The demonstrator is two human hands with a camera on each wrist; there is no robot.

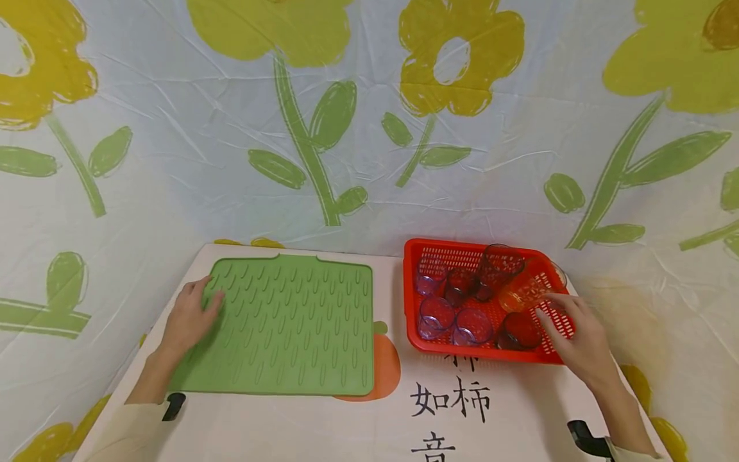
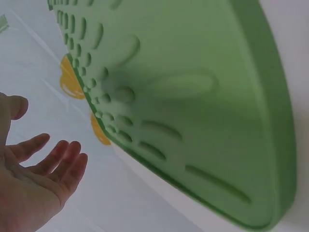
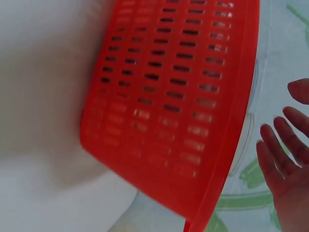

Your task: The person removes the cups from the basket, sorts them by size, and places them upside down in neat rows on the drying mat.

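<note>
A green ridged drying mat [image 1: 288, 327] lies flat at the left of the table. My left hand [image 1: 187, 316] is at its left edge, fingers loosely spread and holding nothing; in the left wrist view this hand [image 2: 41, 188] appears apart from the mat [image 2: 193, 116]. At the right stands a red perforated basket [image 1: 408, 308] with several coloured glasses: purple ones such as this glass [image 1: 435, 316], dark ones, and an orange glass [image 1: 516, 296] tilted near the right side. My right hand [image 1: 583, 340] hovers by the basket's right rim, fingers relaxed and nothing held.
The pale tabletop [image 1: 288, 427] bears black characters [image 1: 450, 399] and an orange fruit print [image 1: 387, 369] partly under the mat. Behind it hangs a white cloth [image 1: 369, 192] with yellow flowers. The basket wall [image 3: 169, 96] rises beside the right hand.
</note>
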